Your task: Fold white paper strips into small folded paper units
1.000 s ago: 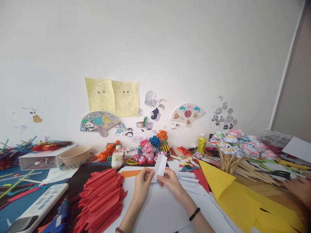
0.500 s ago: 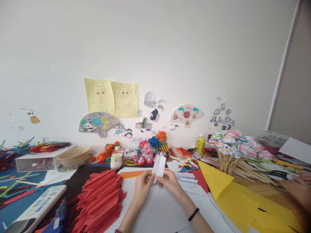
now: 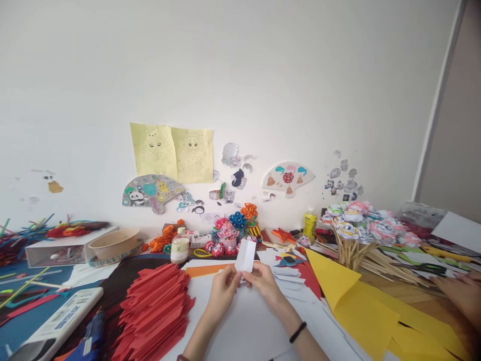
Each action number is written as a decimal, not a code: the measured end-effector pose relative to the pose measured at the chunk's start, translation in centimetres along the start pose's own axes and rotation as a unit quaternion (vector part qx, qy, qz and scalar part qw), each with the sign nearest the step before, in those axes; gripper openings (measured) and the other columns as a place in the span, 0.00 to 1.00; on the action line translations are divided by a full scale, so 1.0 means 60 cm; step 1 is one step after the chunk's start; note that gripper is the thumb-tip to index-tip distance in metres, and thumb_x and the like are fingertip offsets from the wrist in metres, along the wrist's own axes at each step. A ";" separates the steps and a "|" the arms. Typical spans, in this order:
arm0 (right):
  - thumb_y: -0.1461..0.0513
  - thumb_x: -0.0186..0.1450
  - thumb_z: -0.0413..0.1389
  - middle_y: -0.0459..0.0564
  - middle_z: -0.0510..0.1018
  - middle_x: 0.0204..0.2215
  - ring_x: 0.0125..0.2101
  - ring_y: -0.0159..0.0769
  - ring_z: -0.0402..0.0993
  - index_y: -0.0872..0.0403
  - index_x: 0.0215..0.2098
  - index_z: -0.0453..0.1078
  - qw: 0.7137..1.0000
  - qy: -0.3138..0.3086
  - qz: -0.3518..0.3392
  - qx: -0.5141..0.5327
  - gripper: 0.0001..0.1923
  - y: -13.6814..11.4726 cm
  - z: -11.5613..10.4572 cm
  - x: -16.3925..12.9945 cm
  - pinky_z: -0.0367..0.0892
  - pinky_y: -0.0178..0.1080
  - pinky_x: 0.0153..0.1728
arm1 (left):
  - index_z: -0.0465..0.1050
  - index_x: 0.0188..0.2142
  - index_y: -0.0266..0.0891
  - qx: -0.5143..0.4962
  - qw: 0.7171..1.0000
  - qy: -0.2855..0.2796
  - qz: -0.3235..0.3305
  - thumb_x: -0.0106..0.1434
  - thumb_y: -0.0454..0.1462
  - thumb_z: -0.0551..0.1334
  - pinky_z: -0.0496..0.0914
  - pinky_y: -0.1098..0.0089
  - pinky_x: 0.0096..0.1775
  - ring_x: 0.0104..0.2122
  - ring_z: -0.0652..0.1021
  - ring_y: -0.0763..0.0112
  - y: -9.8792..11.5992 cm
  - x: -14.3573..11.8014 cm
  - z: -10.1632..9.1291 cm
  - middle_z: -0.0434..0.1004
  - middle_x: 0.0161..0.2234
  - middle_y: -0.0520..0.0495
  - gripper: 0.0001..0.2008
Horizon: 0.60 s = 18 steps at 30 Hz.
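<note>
A small folded strip of white paper (image 3: pixel 246 254) stands upright between my two hands, a crease running down it. My left hand (image 3: pixel 224 285) pinches its lower left edge. On the lower right edge, my right hand (image 3: pixel 262 282) grips it with thumb and fingers, and the two thumbs nearly meet. Both hands are above large white sheets (image 3: pixel 240 326) on the table. To the left lies a thick stack of folded red paper pieces (image 3: pixel 154 311). Several folded white strips (image 3: pixel 289 281) lie just right of my right hand.
Yellow paper sheets (image 3: pixel 372 311) spread at the right, with another person's hand (image 3: pixel 460 293) beyond. Behind stand a glue bottle (image 3: pixel 180 245), a yellow bottle (image 3: pixel 310 225), and paper flowers (image 3: pixel 353 225) on sticks. A glue gun (image 3: pixel 90 336) and a long white box (image 3: pixel 63 321) lie left.
The strip and my hands have stayed almost in place, my fingers closing slightly lower on the paper. The other person's hand at the right has shifted a little.
</note>
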State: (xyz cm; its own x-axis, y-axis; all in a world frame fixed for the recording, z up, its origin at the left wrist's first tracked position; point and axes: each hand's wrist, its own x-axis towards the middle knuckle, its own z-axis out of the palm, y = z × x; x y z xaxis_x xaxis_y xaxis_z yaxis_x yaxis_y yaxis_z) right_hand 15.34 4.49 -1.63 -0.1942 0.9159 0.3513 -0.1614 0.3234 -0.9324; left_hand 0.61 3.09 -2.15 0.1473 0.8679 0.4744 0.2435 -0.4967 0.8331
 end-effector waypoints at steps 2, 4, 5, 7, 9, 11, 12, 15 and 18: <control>0.54 0.54 0.62 0.48 0.74 0.23 0.21 0.30 0.66 0.60 0.28 0.74 1.000 0.001 -0.002 0.000 0.15 0.000 0.001 0.000 0.60 0.33 0.23 | 0.61 0.25 0.39 0.010 1.000 0.008 0.005 0.63 0.50 0.53 0.61 0.75 0.25 0.20 0.67 0.74 0.001 -0.001 0.002 0.66 0.20 0.54 0.18; 0.53 0.54 0.62 0.48 0.74 0.23 0.21 0.30 0.65 0.60 0.28 0.74 1.000 0.001 -0.001 0.000 0.16 -0.002 0.003 0.000 0.60 0.33 0.22 | 0.61 0.25 0.39 0.018 1.000 0.015 0.003 0.63 0.50 0.53 0.60 0.75 0.25 0.20 0.67 0.74 0.002 -0.001 0.002 0.66 0.20 0.54 0.19; 0.53 0.54 0.62 0.48 0.74 0.22 0.21 0.30 0.65 0.60 0.28 0.74 1.000 0.003 0.000 0.001 0.16 -0.004 0.004 -0.001 0.59 0.33 0.22 | 0.61 0.25 0.39 0.016 1.000 0.014 0.001 0.63 0.50 0.53 0.60 0.75 0.25 0.20 0.67 0.74 0.003 -0.001 0.002 0.66 0.20 0.54 0.19; 0.54 0.53 0.62 0.47 0.73 0.22 0.20 0.30 0.64 0.59 0.28 0.74 1.000 0.013 -0.002 0.002 0.15 -0.009 0.005 -0.001 0.59 0.33 0.22 | 0.63 0.25 0.39 0.010 1.000 0.000 0.000 0.63 0.50 0.53 0.61 0.75 0.25 0.20 0.68 0.74 0.005 -0.001 0.002 0.67 0.20 0.53 0.19; 0.54 0.53 0.63 0.46 0.72 0.19 0.20 0.30 0.64 0.59 0.26 0.73 1.000 0.028 0.000 -0.003 0.14 -0.013 0.003 -0.002 0.58 0.32 0.22 | 0.65 0.26 0.38 0.004 1.000 -0.016 0.007 0.63 0.49 0.53 0.62 0.74 0.26 0.21 0.68 0.73 0.009 -0.002 0.003 0.69 0.22 0.52 0.18; 0.55 0.53 0.63 0.45 0.70 0.17 0.20 0.30 0.63 0.59 0.24 0.72 0.999 0.037 0.004 -0.010 0.14 -0.015 0.000 -0.002 0.58 0.32 0.23 | 0.66 0.26 0.38 0.005 1.000 -0.018 0.022 0.64 0.48 0.53 0.62 0.74 0.27 0.23 0.69 0.73 0.015 -0.005 0.006 0.70 0.23 0.51 0.17; 0.55 0.53 0.62 0.44 0.69 0.17 0.20 0.30 0.63 0.59 0.24 0.72 0.999 0.038 0.005 -0.012 0.14 -0.016 -0.001 -0.002 0.58 0.32 0.23 | 0.66 0.26 0.38 0.006 0.999 -0.016 0.028 0.64 0.48 0.53 0.62 0.74 0.28 0.23 0.69 0.72 0.017 -0.006 0.008 0.70 0.23 0.51 0.17; 0.55 0.54 0.62 0.45 0.70 0.18 0.21 0.30 0.63 0.59 0.25 0.72 0.999 0.038 -0.002 -0.005 0.13 -0.018 -0.006 -0.003 0.58 0.32 0.23 | 0.65 0.26 0.38 0.008 0.999 -0.027 0.025 0.64 0.47 0.53 0.62 0.74 0.27 0.23 0.69 0.73 0.020 -0.009 0.012 0.69 0.23 0.51 0.17; 0.56 0.54 0.62 0.45 0.72 0.19 0.20 0.29 0.64 0.59 0.26 0.73 1.000 0.030 0.000 -0.005 0.13 -0.020 -0.006 -0.003 0.58 0.32 0.22 | 0.66 0.27 0.38 0.001 0.999 -0.032 -0.001 0.64 0.49 0.53 0.62 0.74 0.26 0.21 0.69 0.73 0.013 -0.007 0.013 0.69 0.22 0.51 0.18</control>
State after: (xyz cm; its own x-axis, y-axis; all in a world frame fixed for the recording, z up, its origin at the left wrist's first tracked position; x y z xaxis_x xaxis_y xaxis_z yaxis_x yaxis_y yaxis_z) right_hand 15.92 4.04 -0.61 -0.1363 0.9284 0.3457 -0.1517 0.3253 -0.9334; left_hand 1.45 2.31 -1.93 0.2085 0.8666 0.4534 0.2449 -0.4951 0.8336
